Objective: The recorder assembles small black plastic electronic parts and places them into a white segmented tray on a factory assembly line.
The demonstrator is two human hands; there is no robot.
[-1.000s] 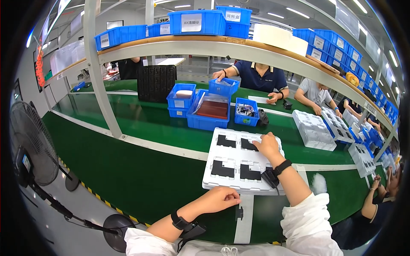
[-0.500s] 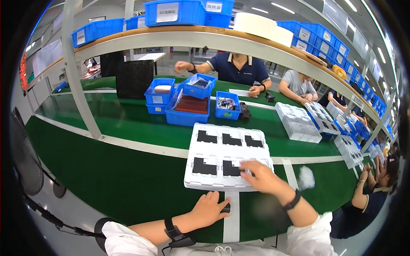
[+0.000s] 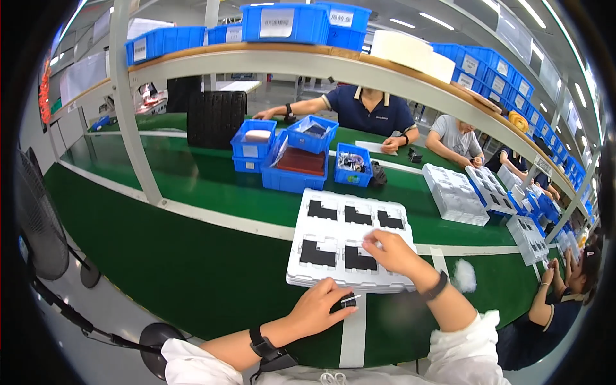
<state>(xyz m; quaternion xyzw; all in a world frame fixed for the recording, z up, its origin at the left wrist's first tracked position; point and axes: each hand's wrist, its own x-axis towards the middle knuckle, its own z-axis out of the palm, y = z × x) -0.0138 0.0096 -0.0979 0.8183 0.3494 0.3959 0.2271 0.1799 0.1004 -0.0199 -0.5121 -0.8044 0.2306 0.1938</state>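
Note:
My left hand (image 3: 318, 309) is at the near edge of a white moulded tray (image 3: 294, 273). Its thumb and forefinger close round a small black part (image 3: 348, 301) with a thin pale strip across it. My right hand (image 3: 393, 251) hovers over the tray, fingertips pinched together; whatever they hold, if anything, is too small to make out. Below those fingertips a flat black L-shaped piece (image 3: 359, 259) lies in its pocket. Another black piece (image 3: 317, 254) sits to its left, and several more fill the far row. My right hand covers the near right pocket.
Beyond the tray stand blue bins (image 3: 295, 180) and a small blue bin of parts (image 3: 353, 168). A clear plastic wad (image 3: 464, 276) lies to the right on the green table (image 3: 212, 269). Overhead runs a shelf (image 3: 256, 61). Co-workers sit across and at right; a black fan (image 3: 45, 218) stands left.
My right hand has risen slightly off the black piece, its fingers drawn into a pinch. My left thumb and forefinger have come round the small black part. The view has shifted a little.

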